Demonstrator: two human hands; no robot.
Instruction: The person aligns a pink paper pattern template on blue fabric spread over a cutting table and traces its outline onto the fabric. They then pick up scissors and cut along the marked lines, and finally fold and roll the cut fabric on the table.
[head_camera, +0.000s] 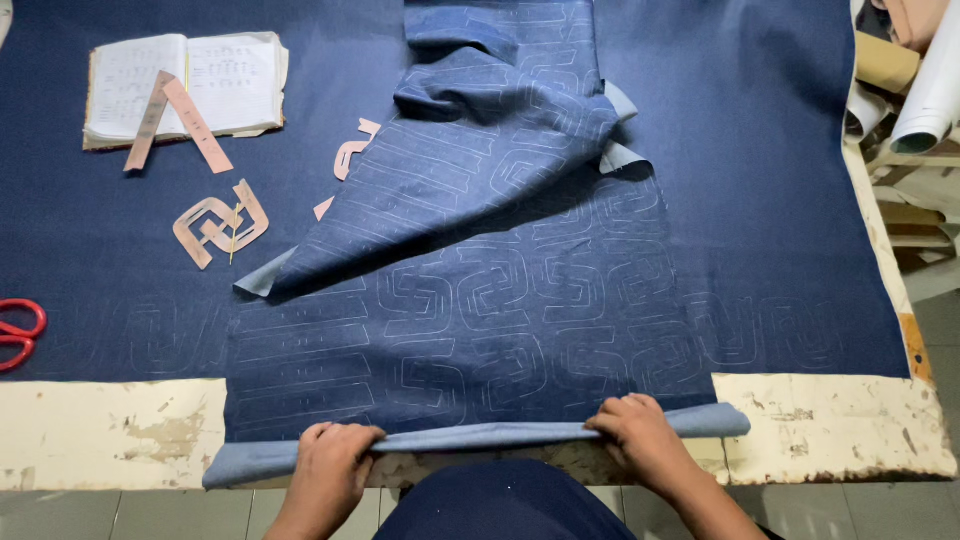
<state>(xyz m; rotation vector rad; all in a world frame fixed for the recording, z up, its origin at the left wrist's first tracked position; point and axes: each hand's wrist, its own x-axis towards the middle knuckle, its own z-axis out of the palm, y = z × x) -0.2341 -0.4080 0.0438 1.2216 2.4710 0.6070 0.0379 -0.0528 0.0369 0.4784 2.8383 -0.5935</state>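
A long piece of dark blue denim (480, 300), marked with chalk outlines of blocky shapes, lies across the table toward me. Its far part is bunched and folded over. The near edge is turned up into a roll (480, 437) showing the lighter underside, right at the table's front edge. My left hand (335, 455) grips the roll at its left part. My right hand (640, 435) grips it further right. Both hands have fingers curled over the fold.
The table (110, 430) is covered by dark blue cloth with worn white board at the front. An open notebook (185, 85), cardboard strips (195, 125), a cut-out cardboard template (220, 225) and red scissors (20, 330) lie left. Paper rolls (920, 90) stand right.
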